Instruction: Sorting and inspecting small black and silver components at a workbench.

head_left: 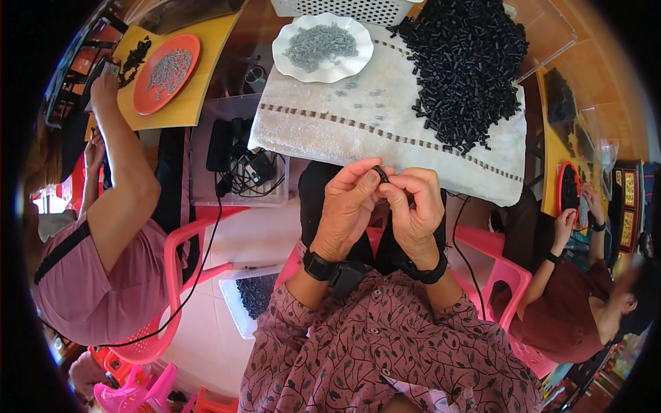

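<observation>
Between the fingertips of both hands sits a small black cylindrical piece [381, 174], held in front of the table's near edge. My left hand [351, 199] pinches it from the left with thumb and finger. From the right, the thumb and forefinger of my right hand [415, 206] close on the same piece. Beyond my hands lies a big heap of similar black pieces [468, 69] on a white towel [330, 134]. A white scalloped plate [284, 60] holds many small clear-grey pieces [322, 45]; several loose ones lie on the towel near it.
A white perforated basket [351, 8] stands behind the plate. Left of my legs are a clear bin [237, 110] with cables and a tub of black pieces [253, 296]. Co-workers sit on both sides, one near an orange plate [167, 74]. A black cable [206, 268] runs past a pink chair.
</observation>
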A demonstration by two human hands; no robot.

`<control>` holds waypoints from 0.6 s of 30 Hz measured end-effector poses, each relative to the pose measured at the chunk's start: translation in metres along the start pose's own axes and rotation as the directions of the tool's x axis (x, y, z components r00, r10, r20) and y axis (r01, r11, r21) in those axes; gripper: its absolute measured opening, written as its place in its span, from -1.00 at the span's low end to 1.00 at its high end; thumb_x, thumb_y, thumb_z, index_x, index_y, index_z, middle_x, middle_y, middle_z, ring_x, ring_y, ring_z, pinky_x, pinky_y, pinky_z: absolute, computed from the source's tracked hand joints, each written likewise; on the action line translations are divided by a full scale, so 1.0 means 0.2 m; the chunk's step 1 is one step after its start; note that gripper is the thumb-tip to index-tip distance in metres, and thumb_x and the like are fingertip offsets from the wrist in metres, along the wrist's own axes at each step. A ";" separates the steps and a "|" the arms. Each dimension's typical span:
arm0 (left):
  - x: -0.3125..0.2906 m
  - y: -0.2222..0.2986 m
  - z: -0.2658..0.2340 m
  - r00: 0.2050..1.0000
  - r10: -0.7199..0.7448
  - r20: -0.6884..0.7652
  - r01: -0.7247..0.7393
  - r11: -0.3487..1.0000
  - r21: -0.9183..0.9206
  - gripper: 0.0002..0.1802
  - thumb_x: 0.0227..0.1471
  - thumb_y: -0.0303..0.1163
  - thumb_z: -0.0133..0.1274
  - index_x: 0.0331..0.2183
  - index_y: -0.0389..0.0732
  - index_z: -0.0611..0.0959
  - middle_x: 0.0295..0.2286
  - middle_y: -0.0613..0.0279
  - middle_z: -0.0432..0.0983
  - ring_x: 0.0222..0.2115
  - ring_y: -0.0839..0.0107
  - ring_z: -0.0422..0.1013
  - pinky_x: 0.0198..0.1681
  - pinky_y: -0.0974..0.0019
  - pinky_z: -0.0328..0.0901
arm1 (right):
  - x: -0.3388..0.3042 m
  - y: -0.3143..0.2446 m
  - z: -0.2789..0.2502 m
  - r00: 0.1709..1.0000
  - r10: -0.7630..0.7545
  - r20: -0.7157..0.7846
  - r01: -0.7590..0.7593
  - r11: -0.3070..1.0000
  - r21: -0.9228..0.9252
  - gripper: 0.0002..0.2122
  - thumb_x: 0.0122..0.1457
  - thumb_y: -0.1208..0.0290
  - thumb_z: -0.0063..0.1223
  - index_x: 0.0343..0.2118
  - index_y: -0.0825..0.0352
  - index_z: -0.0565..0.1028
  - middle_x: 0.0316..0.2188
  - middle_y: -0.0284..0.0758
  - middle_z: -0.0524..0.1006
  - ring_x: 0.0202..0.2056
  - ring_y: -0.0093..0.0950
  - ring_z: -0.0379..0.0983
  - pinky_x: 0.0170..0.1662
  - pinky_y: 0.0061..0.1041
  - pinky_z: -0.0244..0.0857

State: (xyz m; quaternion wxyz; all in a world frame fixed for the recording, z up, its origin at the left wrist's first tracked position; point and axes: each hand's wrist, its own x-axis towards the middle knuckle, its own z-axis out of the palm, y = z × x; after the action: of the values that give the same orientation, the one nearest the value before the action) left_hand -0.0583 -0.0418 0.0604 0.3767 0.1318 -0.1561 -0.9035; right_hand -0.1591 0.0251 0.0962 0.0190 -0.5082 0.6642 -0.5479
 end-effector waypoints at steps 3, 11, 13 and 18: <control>0.00 0.00 0.00 1.000 -0.014 -0.007 0.014 1.000 0.005 -0.74 0.24 -0.50 -0.01 -0.05 -0.29 0.56 -0.17 0.04 0.57 -0.17 0.36 0.50 -0.05 0.29 0.40 | -0.02 0.03 0.01 1.000 0.000 -0.013 0.000 1.000 0.029 -0.85 0.05 0.59 0.28 -0.33 0.37 0.53 -0.35 -0.27 0.46 -0.41 -0.48 0.44 -0.38 -0.57 0.35; 0.00 0.00 -0.02 0.999 -0.041 0.021 0.040 0.999 0.035 -0.73 0.25 -0.46 -0.02 -0.02 -0.25 0.55 -0.14 0.07 0.56 -0.17 0.33 0.49 -0.06 0.22 0.41 | -0.04 0.02 0.02 0.968 0.242 0.059 -0.248 0.919 0.306 -0.92 0.20 0.55 0.14 -0.32 0.41 0.47 -0.32 -0.28 0.43 -0.43 -0.57 0.43 -0.39 -0.63 0.35; 0.00 -0.01 -0.01 0.999 -0.032 0.004 0.032 0.999 0.026 -0.73 0.25 -0.47 -0.02 -0.03 -0.29 0.55 -0.16 0.06 0.56 -0.21 0.37 0.49 -0.10 0.29 0.42 | -0.04 0.02 0.02 0.965 0.254 0.066 -0.261 0.907 0.331 -0.92 0.20 0.55 0.13 -0.32 0.42 0.47 -0.31 -0.28 0.42 -0.43 -0.58 0.43 -0.39 -0.65 0.35; 0.00 -0.01 0.02 0.999 -0.029 -0.025 0.029 1.000 0.005 -0.74 0.25 -0.48 -0.02 -0.05 -0.33 0.56 -0.17 0.05 0.57 -0.25 0.42 0.49 -0.12 0.36 0.41 | -0.04 0.02 0.02 0.960 0.269 0.074 -0.277 0.890 0.362 -0.92 0.18 0.55 0.16 -0.33 0.41 0.48 -0.31 -0.29 0.43 -0.45 -0.60 0.41 -0.41 -0.65 0.32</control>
State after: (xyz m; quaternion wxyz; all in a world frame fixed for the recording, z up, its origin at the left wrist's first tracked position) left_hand -0.0604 -0.0389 0.0626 0.3649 0.1465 -0.1520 -0.9068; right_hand -0.1558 0.0280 0.0866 0.1981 -0.4030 0.6140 -0.6491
